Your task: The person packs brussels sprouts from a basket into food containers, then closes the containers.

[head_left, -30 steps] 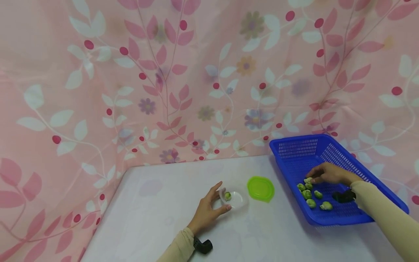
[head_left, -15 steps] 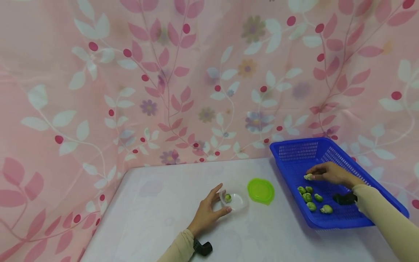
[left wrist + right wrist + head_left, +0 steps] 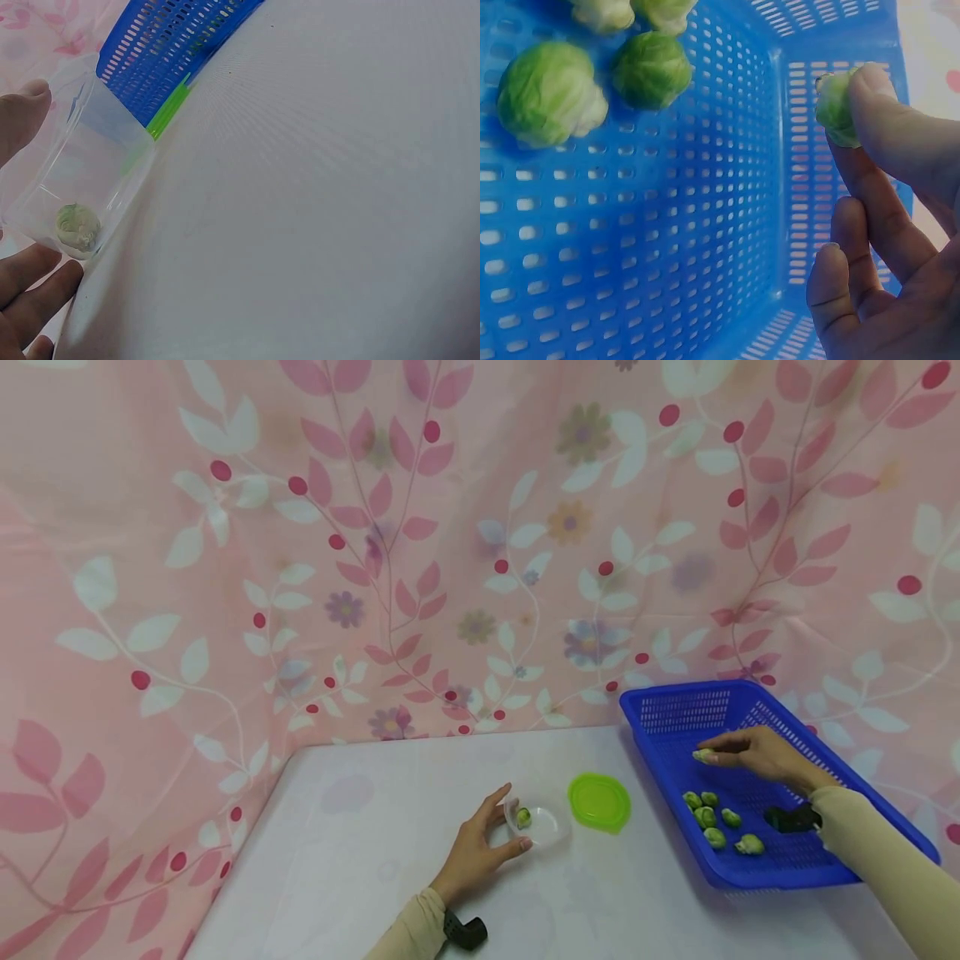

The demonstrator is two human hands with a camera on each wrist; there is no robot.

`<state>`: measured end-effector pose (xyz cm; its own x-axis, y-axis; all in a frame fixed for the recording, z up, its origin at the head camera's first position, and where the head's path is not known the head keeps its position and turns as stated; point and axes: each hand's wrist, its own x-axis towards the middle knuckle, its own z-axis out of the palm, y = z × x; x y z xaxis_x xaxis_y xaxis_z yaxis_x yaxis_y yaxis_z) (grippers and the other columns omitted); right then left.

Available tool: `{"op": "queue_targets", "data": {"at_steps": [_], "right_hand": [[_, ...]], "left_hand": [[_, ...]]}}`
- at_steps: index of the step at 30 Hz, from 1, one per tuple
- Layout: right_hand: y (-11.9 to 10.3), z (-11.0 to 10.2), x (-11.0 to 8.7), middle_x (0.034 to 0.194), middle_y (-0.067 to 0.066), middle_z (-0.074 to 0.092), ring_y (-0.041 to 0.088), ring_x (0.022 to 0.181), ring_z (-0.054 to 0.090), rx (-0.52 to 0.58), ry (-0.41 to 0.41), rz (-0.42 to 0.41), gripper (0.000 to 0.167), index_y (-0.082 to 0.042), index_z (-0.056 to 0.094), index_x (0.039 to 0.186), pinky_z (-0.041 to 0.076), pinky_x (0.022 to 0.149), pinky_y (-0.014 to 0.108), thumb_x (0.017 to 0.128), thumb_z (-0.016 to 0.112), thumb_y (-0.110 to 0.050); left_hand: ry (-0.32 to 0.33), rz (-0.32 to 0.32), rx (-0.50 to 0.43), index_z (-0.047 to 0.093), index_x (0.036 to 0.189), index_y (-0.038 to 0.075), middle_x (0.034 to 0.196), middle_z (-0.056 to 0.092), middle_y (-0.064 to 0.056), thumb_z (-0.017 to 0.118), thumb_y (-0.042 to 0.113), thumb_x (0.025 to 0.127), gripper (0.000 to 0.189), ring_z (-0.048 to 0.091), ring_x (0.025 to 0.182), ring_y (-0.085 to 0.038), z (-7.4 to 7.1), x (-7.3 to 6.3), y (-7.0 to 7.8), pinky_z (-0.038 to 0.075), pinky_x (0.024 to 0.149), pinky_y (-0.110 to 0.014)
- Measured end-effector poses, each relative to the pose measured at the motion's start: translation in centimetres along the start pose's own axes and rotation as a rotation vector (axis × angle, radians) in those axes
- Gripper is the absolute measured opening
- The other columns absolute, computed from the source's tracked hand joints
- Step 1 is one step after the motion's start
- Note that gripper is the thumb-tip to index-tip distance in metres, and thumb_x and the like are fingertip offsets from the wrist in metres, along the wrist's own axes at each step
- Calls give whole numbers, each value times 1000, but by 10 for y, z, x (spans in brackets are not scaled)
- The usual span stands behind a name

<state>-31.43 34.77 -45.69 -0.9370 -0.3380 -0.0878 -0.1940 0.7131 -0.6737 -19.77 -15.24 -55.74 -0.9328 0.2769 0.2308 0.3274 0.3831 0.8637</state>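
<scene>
My right hand (image 3: 768,760) pinches a small green Brussels sprout (image 3: 835,109) between thumb and forefinger, raised over the blue basket (image 3: 678,727). Several other Brussels sprouts (image 3: 705,817) lie on the basket floor, nearer to me than that hand. On the table, my left hand (image 3: 471,853) holds a clear plastic container (image 3: 551,828) from its left, thumb at one side and fingers at the other. One sprout (image 3: 78,227) sits inside the container, against its finger side. The left wrist view shows the thumb (image 3: 26,112) by the container's rim.
A bright green lid (image 3: 600,802) lies flat on the white table (image 3: 360,835), between container and basket. The perforated basket takes up the table's right side. Behind the table hangs a pink floral curtain (image 3: 450,568). Each wrist carries a black device (image 3: 465,932).
My right hand has lifted its sprout from beside the others and moved slightly up and left. My left hand stays at the container. The head view has tilted slightly upward.
</scene>
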Motion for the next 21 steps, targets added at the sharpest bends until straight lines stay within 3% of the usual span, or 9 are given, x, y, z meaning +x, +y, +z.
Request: {"op": "queue_targets", "data": {"at_steps": [10, 21], "right_hand": [[-20, -1, -2, 141, 23, 67, 47, 129, 62, 9, 17, -12, 43, -13, 71, 138, 49, 102, 70, 108, 63, -42], [-48, 1, -7, 142, 24, 65, 49, 132, 57, 21, 49, -36, 48, -11, 69, 140, 48, 102, 68, 108, 60, -46]], "left_hand": [[-2, -16, -21, 35, 166, 24, 152, 63, -4, 85, 39, 92, 90, 61, 141, -24, 0, -1, 2, 41, 120, -58], [-4, -19, -8, 35, 166, 25, 153, 62, -5, 84, 40, 93, 89, 60, 141, -25, 0, -1, 2, 39, 120, -60]]}}
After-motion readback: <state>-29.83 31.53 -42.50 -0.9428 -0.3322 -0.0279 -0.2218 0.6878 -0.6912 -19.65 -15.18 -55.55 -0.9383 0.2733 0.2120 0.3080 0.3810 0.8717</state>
